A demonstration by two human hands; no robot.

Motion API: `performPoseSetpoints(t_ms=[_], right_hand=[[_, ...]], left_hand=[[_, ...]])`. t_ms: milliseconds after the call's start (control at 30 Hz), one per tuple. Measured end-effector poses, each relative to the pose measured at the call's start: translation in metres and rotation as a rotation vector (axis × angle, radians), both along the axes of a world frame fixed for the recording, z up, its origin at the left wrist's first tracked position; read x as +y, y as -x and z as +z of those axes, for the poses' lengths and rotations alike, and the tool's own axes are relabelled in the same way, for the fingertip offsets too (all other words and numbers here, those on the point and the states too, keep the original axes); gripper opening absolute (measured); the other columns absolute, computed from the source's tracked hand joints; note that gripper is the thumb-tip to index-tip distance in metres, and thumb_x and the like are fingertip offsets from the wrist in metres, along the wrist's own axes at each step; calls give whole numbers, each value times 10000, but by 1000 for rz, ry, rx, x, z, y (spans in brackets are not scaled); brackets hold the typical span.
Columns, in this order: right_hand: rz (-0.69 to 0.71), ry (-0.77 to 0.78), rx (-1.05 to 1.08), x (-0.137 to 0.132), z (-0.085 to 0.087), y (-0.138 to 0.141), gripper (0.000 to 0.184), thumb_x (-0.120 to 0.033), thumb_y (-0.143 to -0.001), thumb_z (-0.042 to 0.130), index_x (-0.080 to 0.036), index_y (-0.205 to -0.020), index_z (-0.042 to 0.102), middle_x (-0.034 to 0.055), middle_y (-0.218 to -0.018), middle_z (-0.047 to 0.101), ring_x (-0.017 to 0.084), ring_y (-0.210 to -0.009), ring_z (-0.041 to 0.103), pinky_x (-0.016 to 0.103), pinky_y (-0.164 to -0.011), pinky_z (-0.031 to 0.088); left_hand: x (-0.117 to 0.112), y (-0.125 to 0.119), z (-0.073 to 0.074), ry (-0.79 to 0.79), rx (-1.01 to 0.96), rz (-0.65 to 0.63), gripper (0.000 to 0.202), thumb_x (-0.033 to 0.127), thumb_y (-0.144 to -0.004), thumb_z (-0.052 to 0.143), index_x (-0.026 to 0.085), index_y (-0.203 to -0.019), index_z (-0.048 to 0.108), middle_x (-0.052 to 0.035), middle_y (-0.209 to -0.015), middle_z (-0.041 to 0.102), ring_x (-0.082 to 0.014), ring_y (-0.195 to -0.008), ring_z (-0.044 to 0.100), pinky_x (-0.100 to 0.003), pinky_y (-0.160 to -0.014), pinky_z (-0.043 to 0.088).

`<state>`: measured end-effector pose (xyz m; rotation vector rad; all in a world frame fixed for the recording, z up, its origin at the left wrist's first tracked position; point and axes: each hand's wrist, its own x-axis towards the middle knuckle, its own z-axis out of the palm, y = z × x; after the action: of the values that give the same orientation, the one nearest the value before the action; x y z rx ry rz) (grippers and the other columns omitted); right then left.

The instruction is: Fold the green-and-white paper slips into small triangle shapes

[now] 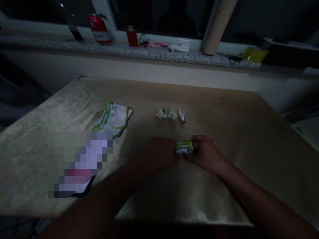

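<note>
My left hand (164,151) and my right hand (205,151) grip a small green and white printed paper (184,147) from its two sides, just above or on the cloth. It appears folded into a rectangle. Both hands have their fingers closed at its edges, and the left fingertips are partly hidden in shadow. Beyond them stand or lie three small folded paper pieces in a row: a left one (161,114), a middle one (172,114) and a right one (182,115). Further left is a stack of green and white printed leaflets (116,116).
A phone-like object (86,159), its surface pixelated, lies left of my left forearm. The table (219,109) has a shiny gold-beige cloth. On the granite windowsill (159,54) are a red can (99,30), a red lighter-like item (132,36), a cardboard tube (219,26) and a yellow item (254,54).
</note>
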<state>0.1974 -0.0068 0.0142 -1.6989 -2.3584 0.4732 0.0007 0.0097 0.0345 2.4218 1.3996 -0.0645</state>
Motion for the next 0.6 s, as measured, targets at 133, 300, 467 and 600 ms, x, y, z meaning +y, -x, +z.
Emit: performPoseSetpoints(t_ms=[133,300,467,600], right_hand=[[-6,-2,6,1,-2,-5,186,-381,-746,768,-223,-669,706,32,-788,663,218,-812,609,362,-787,407],[-2,16,58,3,-3,-13,177,-327,-749,754,-226,-627,675,17,-794,686,203,-813,623,353,-791,414],[15,43,95,3,1,-19,109,-276,-742,750,-237,-652,703,6,-791,706,200,-813,642,351,-790,428],[52,31,177,5,1,-23,112,-247,-743,753,-231,-645,700,4,-759,699,188,-771,648,341,-782,446]], left_hand=[[-1,2,-2,-14,-4,2,323,449,-864,540,172,-830,704,-99,-799,740,-268,-754,709,-402,-793,507],[-1,1,0,-10,-13,4,310,428,-854,548,162,-810,700,-101,-802,740,-259,-724,701,-382,-743,501],[-1,1,2,-3,-21,2,305,430,-850,559,165,-794,700,-95,-791,737,-250,-708,691,-386,-752,492],[-2,5,-4,-18,-49,-7,311,435,-865,563,169,-812,715,-87,-794,739,-241,-713,688,-389,-789,488]])
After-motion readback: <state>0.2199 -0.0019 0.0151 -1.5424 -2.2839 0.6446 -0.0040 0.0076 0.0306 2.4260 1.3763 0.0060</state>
